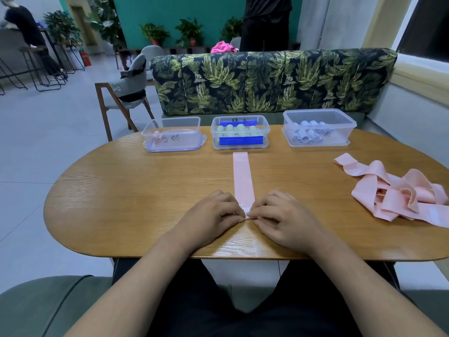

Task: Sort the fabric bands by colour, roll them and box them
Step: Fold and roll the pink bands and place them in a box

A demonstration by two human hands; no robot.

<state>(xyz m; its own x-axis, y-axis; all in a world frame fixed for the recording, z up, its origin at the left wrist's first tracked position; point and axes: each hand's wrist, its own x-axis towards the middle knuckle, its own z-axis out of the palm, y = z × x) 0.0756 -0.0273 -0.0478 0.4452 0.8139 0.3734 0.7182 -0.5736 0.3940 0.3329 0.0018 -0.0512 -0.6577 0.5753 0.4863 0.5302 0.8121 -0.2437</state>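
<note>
A pink fabric band (243, 181) lies flat and straight on the wooden table (136, 203), running away from me toward the boxes. My left hand (213, 215) and my right hand (279, 217) pinch its near end from either side, fingertips curled over the edge. At the right lies a loose heap of pink bands (398, 195). Three clear plastic boxes stand at the far edge: the left box (194, 127) holds one pink roll (156, 136), the middle box (266, 131) holds several green rolls, the right box (345, 125) holds several pale lilac rolls.
A leaf-patterned sofa (267, 79) stands right behind the table. A wooden chair (124, 93) is at the far left. A person (264, 23) stands behind the sofa. Bare tabletop stretches to the left of the band.
</note>
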